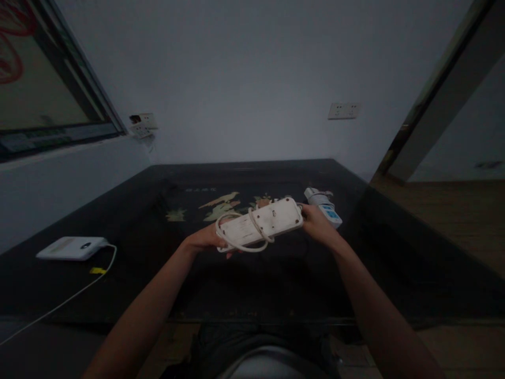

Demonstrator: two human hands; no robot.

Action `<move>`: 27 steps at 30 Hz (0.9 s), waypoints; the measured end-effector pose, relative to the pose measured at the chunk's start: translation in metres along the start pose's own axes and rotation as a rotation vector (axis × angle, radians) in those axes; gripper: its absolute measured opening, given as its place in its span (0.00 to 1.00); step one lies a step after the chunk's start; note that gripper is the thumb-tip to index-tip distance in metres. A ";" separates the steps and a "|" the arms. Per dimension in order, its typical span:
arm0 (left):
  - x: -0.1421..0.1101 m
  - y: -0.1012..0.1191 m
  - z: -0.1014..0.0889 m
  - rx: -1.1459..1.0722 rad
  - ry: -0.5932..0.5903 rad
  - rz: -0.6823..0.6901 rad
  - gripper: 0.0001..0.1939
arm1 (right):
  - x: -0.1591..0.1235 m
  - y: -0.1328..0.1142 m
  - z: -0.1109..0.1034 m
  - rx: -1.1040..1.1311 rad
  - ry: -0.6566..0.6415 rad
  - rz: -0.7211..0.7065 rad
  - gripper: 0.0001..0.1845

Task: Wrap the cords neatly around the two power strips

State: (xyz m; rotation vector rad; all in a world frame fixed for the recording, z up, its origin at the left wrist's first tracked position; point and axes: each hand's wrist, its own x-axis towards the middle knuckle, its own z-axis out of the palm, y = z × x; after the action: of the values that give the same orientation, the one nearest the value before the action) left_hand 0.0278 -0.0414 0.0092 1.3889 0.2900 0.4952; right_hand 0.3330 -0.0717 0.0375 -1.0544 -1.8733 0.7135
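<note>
Head view: from my distant seat I saw the left hand (208, 237) and right hand (317, 223) holding a white power strip (282, 215) between them over the dark table (130, 202). The left was partly closed around one end, some fingers hidden beneath; the right was curled at the other, how tightly I couldn't tell. The strip was tilted, screw side showing, its cord (258, 227) looped around it. I judged that the end grips steadied it and left the middle loops free. Just beside the right hand lay a second strip (330, 215), its cord wrapped, probably for tidiness. A white device (71, 248) sat well to the left, with a cable (79, 291) attached. I could read no brand; pale characters (200, 189) on the tabletop were too faint.
</note>
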 end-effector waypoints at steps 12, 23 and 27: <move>0.007 -0.007 -0.003 -0.026 0.097 0.004 0.23 | -0.010 -0.011 0.006 0.223 -0.181 0.030 0.35; 0.015 -0.003 -0.005 -0.095 0.498 -0.009 0.24 | -0.006 -0.010 0.026 0.159 0.017 -0.031 0.43; 0.023 -0.004 0.002 -0.132 0.685 0.034 0.31 | -0.003 -0.013 0.037 0.065 0.140 -0.027 0.39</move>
State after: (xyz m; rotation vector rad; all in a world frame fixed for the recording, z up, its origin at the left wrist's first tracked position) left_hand 0.0491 -0.0322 0.0073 1.0607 0.7722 0.9961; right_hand 0.2960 -0.0833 0.0289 -1.0098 -1.7305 0.6627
